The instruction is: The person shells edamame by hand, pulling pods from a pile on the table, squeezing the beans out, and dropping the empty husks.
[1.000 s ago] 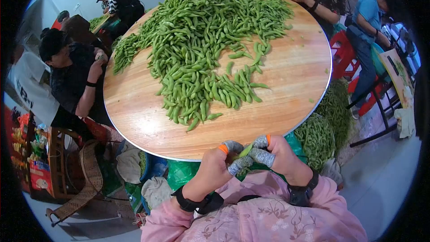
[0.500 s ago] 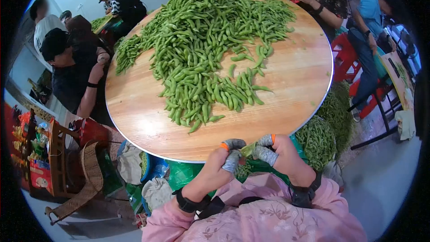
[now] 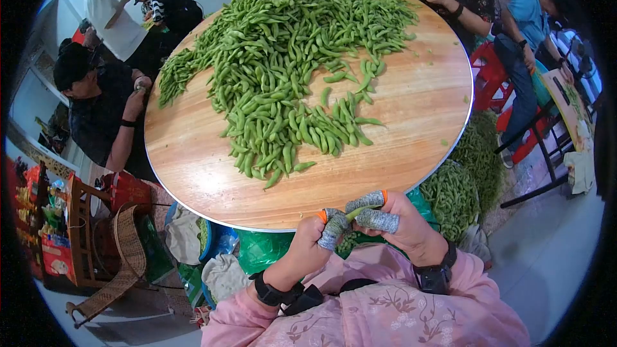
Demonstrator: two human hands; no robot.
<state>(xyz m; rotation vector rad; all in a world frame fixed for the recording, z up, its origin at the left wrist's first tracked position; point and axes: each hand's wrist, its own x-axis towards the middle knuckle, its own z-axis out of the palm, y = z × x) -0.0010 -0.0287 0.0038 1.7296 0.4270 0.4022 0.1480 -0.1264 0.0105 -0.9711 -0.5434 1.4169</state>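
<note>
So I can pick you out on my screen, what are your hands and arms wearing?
Left hand and right hand: mottled grey finger covers, an orange edge showing on each hand. Each wrist wears a chunky black strap. The sleeves are pink.

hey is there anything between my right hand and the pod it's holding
Only the grey finger coverings on your right hand; nothing else visible comes between it and the green pod.
</note>
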